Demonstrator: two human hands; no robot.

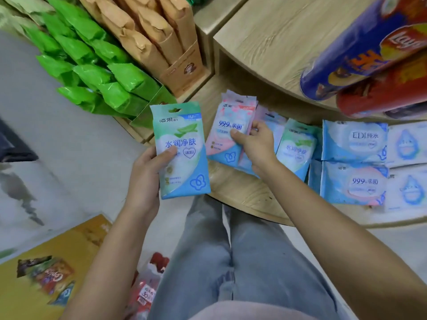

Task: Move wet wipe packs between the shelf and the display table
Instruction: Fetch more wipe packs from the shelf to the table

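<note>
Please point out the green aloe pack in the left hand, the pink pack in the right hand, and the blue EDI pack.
green aloe pack [184,142]: head view, middle of its front.
pink pack [227,122]: head view, on its blue lettering.
blue EDI pack [361,142]: head view, on its white label.

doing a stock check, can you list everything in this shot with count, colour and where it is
green pack: one, green and blue, in left hand
pink packs: stack, count unclear, pink, over shelf, in right hand
shelf pack: one, green and blue, right of right hand
blue packs: two, blue, flat on shelf, further right
white packs: two, white, right edge
green bags: many, green, upper left
paper bags: several, brown, in carton, top centre
tubes: at least two, blue and red, upper right
yellow box: one, yellow, lower left
jeans: one pair, light blue, bottom centre
left hand: one, grips green pack
right hand: one, pinches pink packs
</note>
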